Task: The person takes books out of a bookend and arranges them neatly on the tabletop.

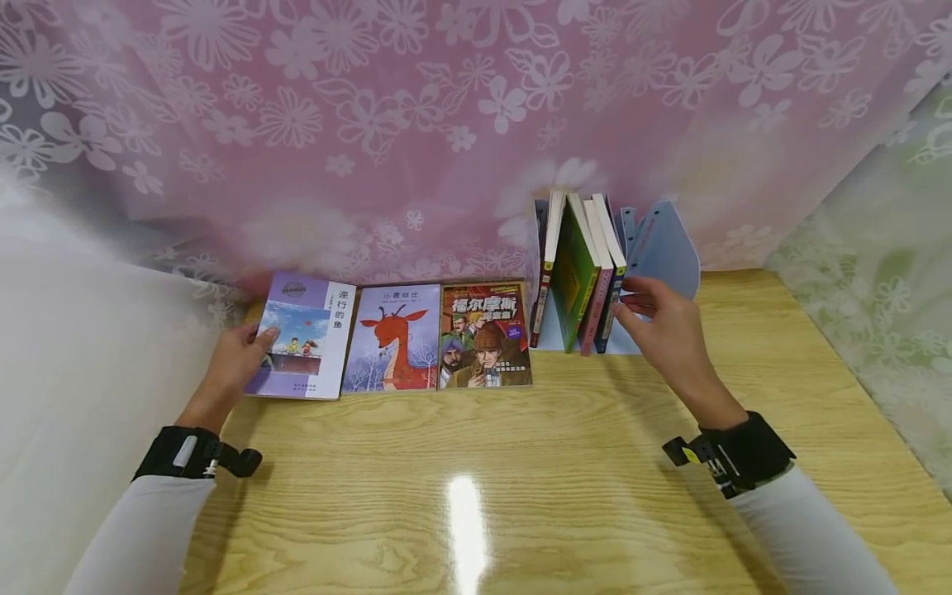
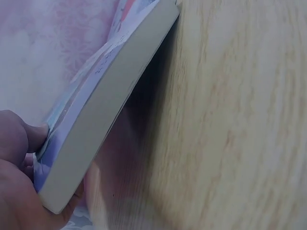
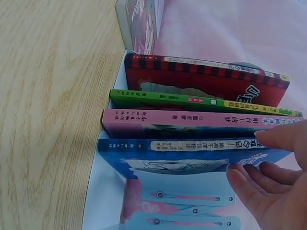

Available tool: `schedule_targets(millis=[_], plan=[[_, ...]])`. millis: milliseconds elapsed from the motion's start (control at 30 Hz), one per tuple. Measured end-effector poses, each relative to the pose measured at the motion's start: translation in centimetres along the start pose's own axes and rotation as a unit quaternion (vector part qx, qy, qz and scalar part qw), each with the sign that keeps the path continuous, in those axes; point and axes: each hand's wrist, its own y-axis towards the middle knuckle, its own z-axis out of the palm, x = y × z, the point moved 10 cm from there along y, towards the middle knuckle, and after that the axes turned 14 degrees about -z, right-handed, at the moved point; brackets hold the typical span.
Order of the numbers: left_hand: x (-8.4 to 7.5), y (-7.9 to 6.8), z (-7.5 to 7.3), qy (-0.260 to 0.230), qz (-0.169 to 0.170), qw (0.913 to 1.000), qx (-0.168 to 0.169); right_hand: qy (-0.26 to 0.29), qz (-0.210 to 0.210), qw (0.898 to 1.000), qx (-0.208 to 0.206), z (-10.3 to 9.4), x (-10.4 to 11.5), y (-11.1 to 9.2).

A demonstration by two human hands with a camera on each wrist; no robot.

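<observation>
My left hand [image 1: 240,357] grips the left edge of a purple paperback [image 1: 296,330], thumb on the cover and fingers underneath. In the left wrist view that book [image 2: 103,112] slants, its held edge raised off the wood. My right hand [image 1: 662,324] pinches a blue book [image 3: 187,158] by its spine, one digit at the spine and other fingertips against the cover. The blue book stands at the right end of a row, beside a pink-spined book [image 3: 163,123], a green book [image 1: 577,273] and a red-and-black book [image 3: 201,79]. A light blue bookend [image 1: 665,248] holds the row.
Flat beside the purple book lie a deer-cover book [image 1: 394,339] and a detective-cover book [image 1: 485,335], the latter close to the bookend's left side. All are on a wood-grain table [image 1: 372,479]. A pink floral curtain [image 1: 416,132] hangs behind.
</observation>
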Motion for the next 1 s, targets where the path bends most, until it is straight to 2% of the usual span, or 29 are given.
schedule_targets(millis=[333,600,867,1000], plan=[[-0.4,1.0,0.2,0.071,0.017,0.9967,-0.033,-0.013,-0.006,1.000,0.012,1.0,-0.3,0.6],[0.3,1.3,0.4,0.128,-0.017,0.9897,-0.062,-0.028,-0.014,0.999,0.012,1.4,0.1,1.0],[-1.0,0.5,-0.3,0.202,0.031,0.9690,-0.138,-0.081,0.008,0.997,0.012,1.2,0.1,1.1],[-1.1,0.5,-0.2,0.207,0.036,0.9658,-0.153,-0.125,0.013,0.992,0.012,0.9,0.2,1.3]])
